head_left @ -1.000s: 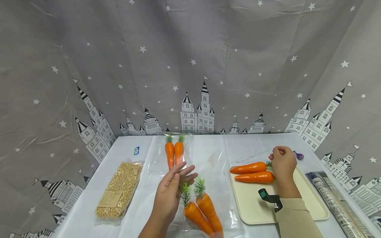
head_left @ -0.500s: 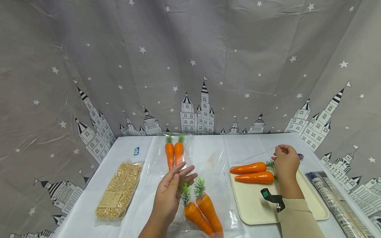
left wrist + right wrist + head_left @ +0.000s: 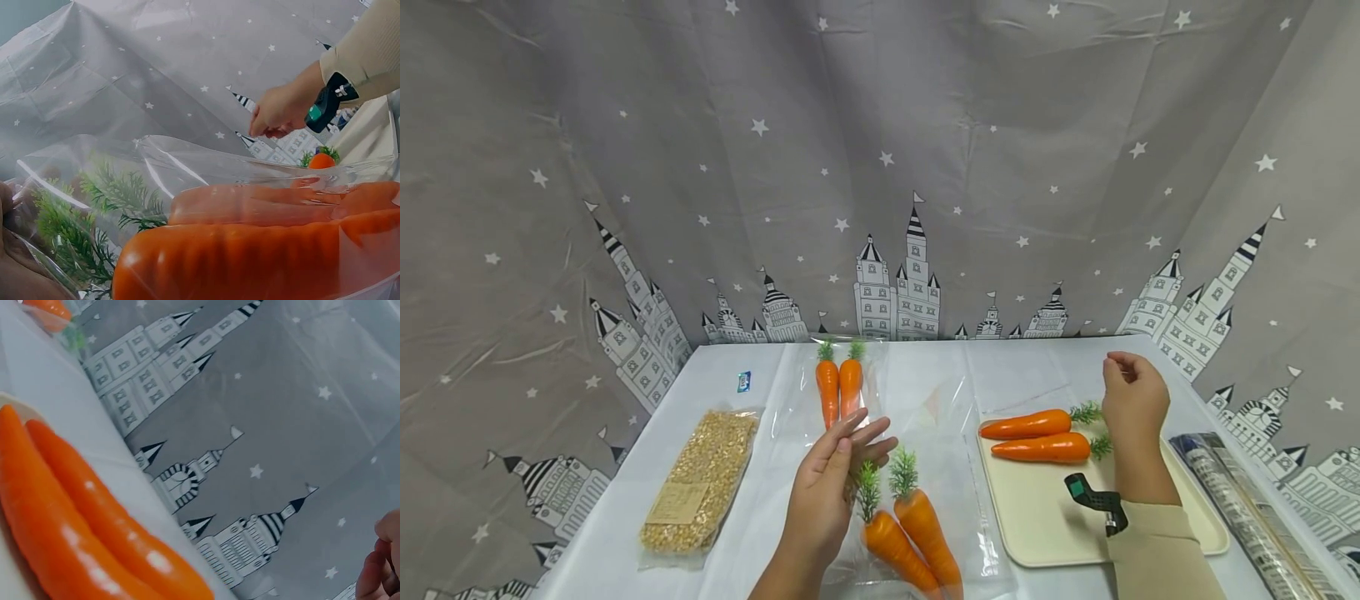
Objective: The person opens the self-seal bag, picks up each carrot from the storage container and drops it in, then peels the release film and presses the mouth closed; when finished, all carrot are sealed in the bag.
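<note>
Two orange carrots with green tops lie in a clear plastic bag (image 3: 985,500) at the front centre, where one carrot (image 3: 927,525) shows plainly. Beside the tops, my left hand (image 3: 831,475) holds the bag between thumb and fingers; its film rises over the tops in the left wrist view. My right hand (image 3: 1135,400) is raised above the far right of a cream tray (image 3: 1037,533), thumb and fingertips pinched together. A thin clear strip (image 3: 1037,395) trails toward those fingertips, its end too faint to see. Two more carrots (image 3: 1041,447) lie on the tray.
Another clear bag with two carrots (image 3: 838,387) lies behind my left hand. A pack of yellow grains (image 3: 700,479) and a small blue packet (image 3: 743,381) are on the left. A wrapped roll (image 3: 1255,517) lies along the right side. Grey curtain backs the table.
My right hand has moved right and slightly upward, uncovering the tops of the tray carrots and covering the small purple item behind. My left hand and the bag have stayed put.
</note>
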